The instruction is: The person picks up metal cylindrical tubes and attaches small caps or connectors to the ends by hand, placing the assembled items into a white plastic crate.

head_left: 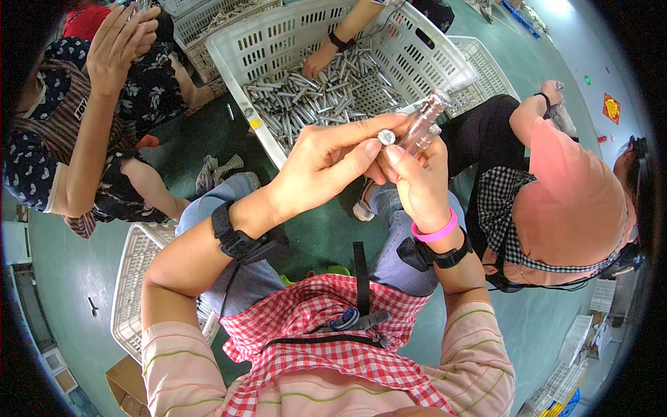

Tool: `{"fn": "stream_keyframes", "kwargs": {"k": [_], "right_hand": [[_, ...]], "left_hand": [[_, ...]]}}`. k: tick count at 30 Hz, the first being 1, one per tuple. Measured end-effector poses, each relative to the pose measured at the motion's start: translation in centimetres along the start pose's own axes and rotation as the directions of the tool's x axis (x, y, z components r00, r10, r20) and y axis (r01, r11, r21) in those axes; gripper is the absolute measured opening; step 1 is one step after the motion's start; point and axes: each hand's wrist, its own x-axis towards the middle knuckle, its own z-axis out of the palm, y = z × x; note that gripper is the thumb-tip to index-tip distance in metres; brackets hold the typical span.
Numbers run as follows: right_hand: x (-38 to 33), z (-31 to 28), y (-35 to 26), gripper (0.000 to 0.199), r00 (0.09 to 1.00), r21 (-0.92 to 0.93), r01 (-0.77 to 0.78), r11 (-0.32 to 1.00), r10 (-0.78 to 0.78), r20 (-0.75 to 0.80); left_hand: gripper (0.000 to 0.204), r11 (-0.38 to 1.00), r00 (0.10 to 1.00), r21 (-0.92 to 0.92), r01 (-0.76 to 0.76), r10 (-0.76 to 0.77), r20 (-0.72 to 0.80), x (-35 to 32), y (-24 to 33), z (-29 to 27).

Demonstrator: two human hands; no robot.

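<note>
Left hand [319, 163] pinches silver piece [386, 137]; right hand [424, 177] grips shiny tubes [422, 126]; hands together, near white crate [417, 59] with metal pieces [333, 92] inside.

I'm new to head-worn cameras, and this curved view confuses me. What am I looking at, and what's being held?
There is no machine here: a seated person works bare-handed. A wide fisheye camera on their head looks down, so straight edges bend near the rim. Their left hand pinches a small metal piece, its end facing the camera. Their right hand grips a shiny metal cylinder. Both wrists carry black straps. Ahead, a white slotted crate holds a pile of loose metal parts; the hand reaching into it is another person's. Other people are at either side.
</note>
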Motion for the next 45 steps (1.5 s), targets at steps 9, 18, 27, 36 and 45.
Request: {"fn": "stream_keyframes", "kwargs": {"k": [9,18,27,36,45], "right_hand": [[0.1,0.0,0.0,0.014,1.000,0.004,0.016,1.000,-0.016,-0.003],[0.1,-0.2,0.2,0.014,1.000,-0.028,0.007,1.000,-0.008,-0.016],[0.5,0.2,-0.2,0.019,0.997,0.128,-0.076,0.989,0.078,-0.008],[0.5,0.6,-0.1,0.025,0.990,0.212,-0.122,0.970,0.132,-0.038],[0.7,-0.2,-0.2,0.028,0.998,0.000,-0.052,0.999,0.052,-0.035]], "left_hand": [[0.037,1.000,1.000,-0.015,-0.005,0.005,-0.007,0.1,-0.1,0.1],[0.034,0.999,0.999,-0.043,-0.008,0.006,-0.045,0.2,0.0,0.3],[0.038,0.990,0.997,0.120,0.067,-0.061,-0.052,0.3,0.1,0.0],[0.048,0.905,0.997,0.420,0.067,-0.049,-0.052,0.4,0.1,-0.8],[0.039,0.981,0.946,0.189,-0.045,0.103,-0.308,1.2,0.6,-2.0]]}}
